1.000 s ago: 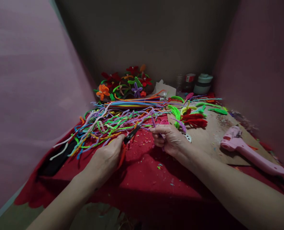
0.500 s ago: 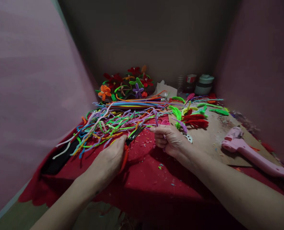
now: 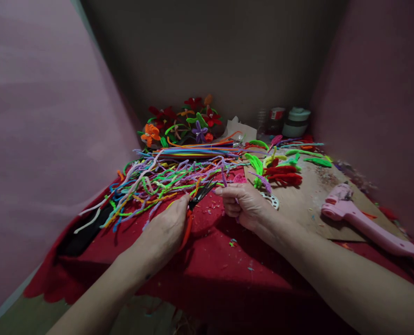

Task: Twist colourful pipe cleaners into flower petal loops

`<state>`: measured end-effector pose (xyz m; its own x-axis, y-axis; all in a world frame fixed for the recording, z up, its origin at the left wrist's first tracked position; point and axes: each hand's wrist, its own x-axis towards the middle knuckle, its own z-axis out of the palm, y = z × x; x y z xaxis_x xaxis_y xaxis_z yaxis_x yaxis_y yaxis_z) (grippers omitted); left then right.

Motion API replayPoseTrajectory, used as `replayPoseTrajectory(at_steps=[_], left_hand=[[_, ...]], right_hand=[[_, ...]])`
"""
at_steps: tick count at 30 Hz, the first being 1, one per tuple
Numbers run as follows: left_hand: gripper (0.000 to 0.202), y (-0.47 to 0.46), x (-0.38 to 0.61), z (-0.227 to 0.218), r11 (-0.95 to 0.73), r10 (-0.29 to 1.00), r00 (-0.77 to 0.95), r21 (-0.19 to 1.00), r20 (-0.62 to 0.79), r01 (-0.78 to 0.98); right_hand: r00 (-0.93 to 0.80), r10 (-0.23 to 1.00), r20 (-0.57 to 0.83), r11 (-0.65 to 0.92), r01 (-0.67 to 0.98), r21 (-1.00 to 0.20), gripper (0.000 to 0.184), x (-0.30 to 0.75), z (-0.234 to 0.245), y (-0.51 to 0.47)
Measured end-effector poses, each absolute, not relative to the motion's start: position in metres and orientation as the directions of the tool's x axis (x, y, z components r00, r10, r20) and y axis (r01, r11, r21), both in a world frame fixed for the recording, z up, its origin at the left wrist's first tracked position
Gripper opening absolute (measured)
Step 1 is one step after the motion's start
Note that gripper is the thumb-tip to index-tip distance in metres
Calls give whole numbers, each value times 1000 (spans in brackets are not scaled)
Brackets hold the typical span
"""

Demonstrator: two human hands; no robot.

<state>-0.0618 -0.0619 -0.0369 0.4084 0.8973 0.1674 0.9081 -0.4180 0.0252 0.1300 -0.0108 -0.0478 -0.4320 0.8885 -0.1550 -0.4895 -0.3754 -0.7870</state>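
Observation:
My left hand [image 3: 167, 223] is closed round the red handles of a pair of scissors [image 3: 199, 197]. Their dark blades point up and right, slightly parted, with the tips close to my right fingers. My right hand [image 3: 243, 202] pinches a purple pipe cleaner [image 3: 223, 174], one end of which stands up above the fingertips. More purple shows below the fist, but the palm side is hidden. Just beyond both hands lies a tangled heap of colourful pipe cleaners [image 3: 168, 179] on the red cloth [image 3: 207, 260].
A pink hot-tool-like device [image 3: 367, 221] lies on a brown board [image 3: 297, 204] at the right. Red fuzzy pieces [image 3: 283, 176] and green ones [image 3: 254, 163] rest on that board. Pipe-cleaner flowers [image 3: 179, 121] and a lidded cup [image 3: 297, 122] stand at the back.
The scissors have moved slightly right and up, bringing their blades nearer my right hand, and the blades look more parted. My right hand keeps its pinch on the purple pipe cleaner.

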Motion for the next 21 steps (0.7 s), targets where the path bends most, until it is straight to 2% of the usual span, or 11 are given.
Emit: replayPoseTrajectory(at_steps=[7, 13, 17, 21], left_hand=[[44, -61, -63, -37, -420, 894, 423, -54, 150, 906], [40, -57, -68, -29, -333, 941, 336, -82, 41, 940], [27, -44, -77, -28, -256, 967, 253, -156, -41, 954], [27, -24, -88, -33, -269, 962, 272, -143, 3, 953]], right_hand=[[-433, 886, -165, -385, -488, -783, 36, 130, -47, -13], [-373, 897, -235, -409, -504, -761, 36, 131, -47, -9], [-306, 918, -254, -388, -551, -738, 26, 132, -45, -7], [-338, 911, -238, -394, -538, -745, 10, 131, -48, -7]])
